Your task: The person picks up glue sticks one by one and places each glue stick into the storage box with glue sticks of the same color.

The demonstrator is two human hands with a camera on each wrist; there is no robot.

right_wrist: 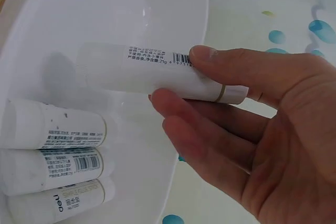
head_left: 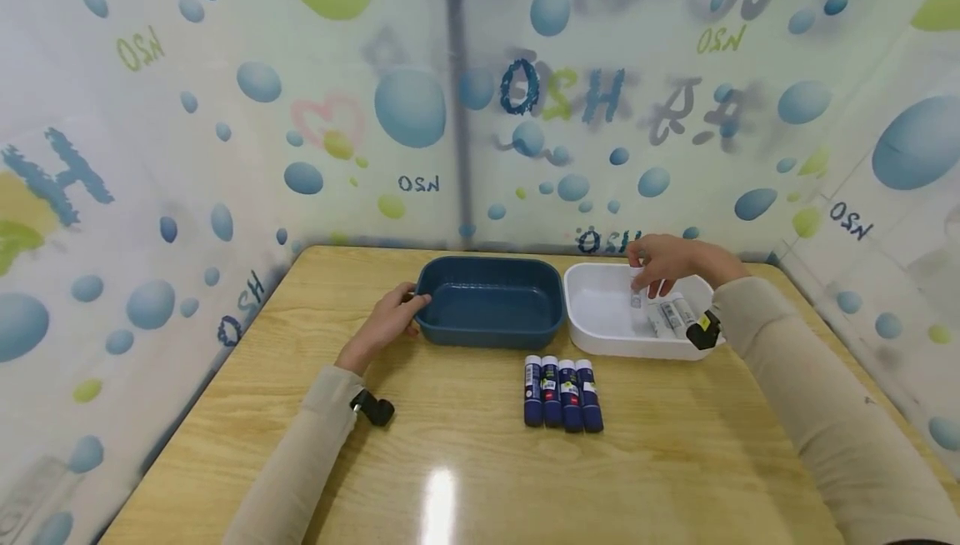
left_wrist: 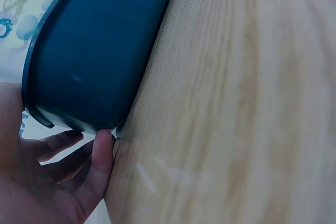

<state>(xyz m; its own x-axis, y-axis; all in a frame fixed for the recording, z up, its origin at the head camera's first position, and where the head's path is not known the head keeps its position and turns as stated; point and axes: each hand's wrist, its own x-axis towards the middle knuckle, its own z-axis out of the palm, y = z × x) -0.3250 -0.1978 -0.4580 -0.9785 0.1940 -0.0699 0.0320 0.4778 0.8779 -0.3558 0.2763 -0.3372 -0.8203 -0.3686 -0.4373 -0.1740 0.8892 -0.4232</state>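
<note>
At its left end, the dark blue plastic bin (head_left: 487,337) is gripped by my left hand (head_left: 390,312), thumb at the rim and fingers against the outer end wall; the left wrist view shows the fingers (left_wrist: 100,169) low on that wall. My right hand (head_left: 663,262) is over the white bin (head_left: 600,337) and pinches a white glue stick (right_wrist: 142,69) between thumb and fingers near its narrow end. Several other white glue sticks (right_wrist: 58,169) lie side by side inside the white bin, below the held one in the right wrist view.
Several blue glue sticks with white caps (head_left: 562,393) lie in a row on the wooden table (head_left: 375,462), in front of where the two bins meet. Behind the bins rises a patterned curtain (head_left: 360,195), close to the table's back edge.
</note>
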